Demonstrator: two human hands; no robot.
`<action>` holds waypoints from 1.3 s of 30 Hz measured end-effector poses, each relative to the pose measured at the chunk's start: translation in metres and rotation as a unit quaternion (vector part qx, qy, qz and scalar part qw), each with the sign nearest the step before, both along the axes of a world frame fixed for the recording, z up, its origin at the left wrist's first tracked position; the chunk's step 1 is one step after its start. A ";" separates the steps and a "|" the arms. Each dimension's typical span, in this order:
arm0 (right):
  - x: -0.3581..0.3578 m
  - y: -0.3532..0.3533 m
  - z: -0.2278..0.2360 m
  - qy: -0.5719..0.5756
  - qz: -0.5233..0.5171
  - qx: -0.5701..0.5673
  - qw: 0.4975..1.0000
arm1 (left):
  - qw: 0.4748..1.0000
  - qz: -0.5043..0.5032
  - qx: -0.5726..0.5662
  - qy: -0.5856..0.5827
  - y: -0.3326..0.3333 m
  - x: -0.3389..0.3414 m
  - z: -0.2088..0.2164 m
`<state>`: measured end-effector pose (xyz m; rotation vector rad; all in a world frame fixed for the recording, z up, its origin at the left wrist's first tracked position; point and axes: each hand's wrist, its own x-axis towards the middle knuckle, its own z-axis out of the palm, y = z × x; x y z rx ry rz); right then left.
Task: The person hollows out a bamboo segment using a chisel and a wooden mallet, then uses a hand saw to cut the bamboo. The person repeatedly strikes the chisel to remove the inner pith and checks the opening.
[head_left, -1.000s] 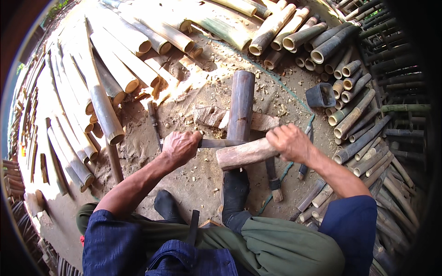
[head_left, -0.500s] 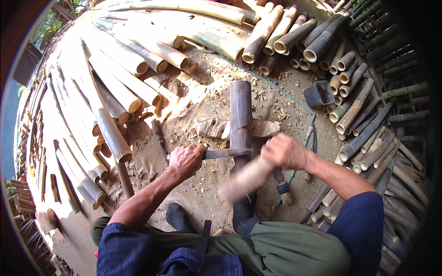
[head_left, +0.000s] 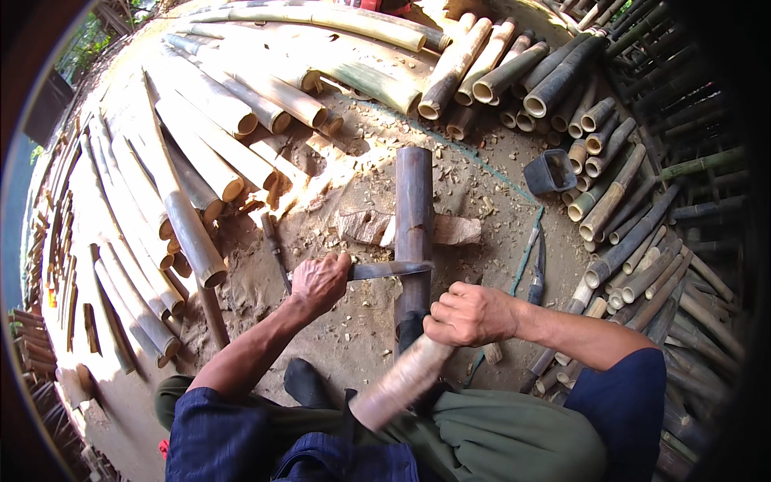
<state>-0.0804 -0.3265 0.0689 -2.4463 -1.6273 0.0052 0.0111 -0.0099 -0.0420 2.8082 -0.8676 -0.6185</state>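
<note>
I see the left hand (head_left: 320, 283) with fingers curled round a grey metal knife (head_left: 389, 271), the right hand (head_left: 472, 315) round a thick, pale wooden club (head_left: 403, 382). The knife crosses a dark, round bamboo tube (head_left: 414, 189) mid-floor; I see no split.

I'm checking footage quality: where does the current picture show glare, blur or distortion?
Head view: sunlight bleaches upper-left bamboo poles; same view: motion blur softens the wooden club in the right hand; same view: fisheye distortion bends edges toward the rim.

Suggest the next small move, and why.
Probably raise the wooden club in the right hand toward the knife blade: the left hand holds that blade across the dark bamboo section, while the club is lower in view, apart from it.
</note>
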 end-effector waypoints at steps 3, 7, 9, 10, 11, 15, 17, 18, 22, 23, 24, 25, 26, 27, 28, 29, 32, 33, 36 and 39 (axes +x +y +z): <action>0.036 -0.045 -0.019 -0.006 -0.151 -0.050 0.987 | 1.000 -0.017 0.000 -0.001 -0.011 0.003 -0.003; 0.016 -0.005 -0.003 0.003 -0.152 -0.176 0.973 | 1.000 -0.008 0.000 -0.013 0.000 0.001 -0.005; 0.018 0.005 0.005 -0.029 -0.010 0.003 1.000 | 1.000 -0.009 0.016 -0.010 -0.005 0.006 -0.002; 0.016 0.001 -0.005 -0.052 0.039 0.070 0.995 | 1.000 -0.019 0.018 -0.004 -0.010 0.004 -0.003; 0.030 -0.020 -0.021 -0.059 0.027 0.068 0.996 | 1.000 -0.024 0.007 -0.008 -0.014 0.004 -0.004; 0.044 -0.034 -0.012 0.003 -0.179 -0.222 0.959 | 1.000 -0.004 -0.014 -0.020 -0.006 0.006 -0.015; 0.018 0.004 0.013 0.029 -0.100 -0.144 0.984 | 1.000 0.004 -0.008 -0.021 0.003 0.005 -0.011; 0.006 0.012 0.020 0.032 -0.039 -0.062 0.997 | 1.000 -0.001 -0.009 -0.020 0.002 0.005 -0.011; 0.042 -0.057 -0.029 -0.003 -0.149 -0.075 0.986 | 0.999 -0.024 -0.027 -0.036 -0.016 0.005 -0.015; 0.041 -0.051 -0.029 0.002 -0.176 -0.172 0.969 | 0.998 -0.014 -0.034 -0.043 -0.011 0.007 -0.021; 0.044 -0.048 -0.028 0.002 -0.204 -0.268 0.942 | 0.999 -0.013 -0.031 -0.043 -0.013 0.012 -0.019; 0.039 -0.027 -0.015 0.005 -0.169 -0.228 0.959 | 0.999 -0.004 -0.019 -0.035 -0.005 0.008 -0.015; 0.032 -0.006 0.001 0.004 -0.136 -0.190 0.972 | 0.999 0.002 -0.011 -0.031 0.001 0.006 -0.011; 0.021 0.003 0.001 0.010 -0.067 -0.110 0.992 | 1.000 -0.005 -0.001 -0.030 0.002 0.004 -0.010; 0.020 0.008 0.001 -0.011 -0.013 -0.009 1.000 | 0.999 -0.005 -0.001 -0.036 0.002 0.009 -0.011; 0.026 -0.004 -0.010 -0.026 0.001 0.030 0.999 | 0.999 -0.012 -0.009 -0.037 -0.006 0.009 -0.011; 0.055 -0.055 -0.026 -0.031 -0.194 -0.136 0.971 | 0.998 -0.021 -0.035 -0.047 -0.015 0.004 -0.013; 0.050 -0.044 -0.019 -0.012 -0.200 -0.181 0.963 | 0.998 -0.017 -0.030 -0.043 -0.012 0.006 -0.015; 0.031 0.001 0.002 0.010 -0.086 -0.118 0.989 | 0.999 0.001 -0.017 -0.050 0.002 0.014 -0.021; 0.030 0.005 -0.007 -0.063 0.042 0.063 0.995 | 0.998 -0.004 -0.034 -0.046 -0.001 0.008 -0.023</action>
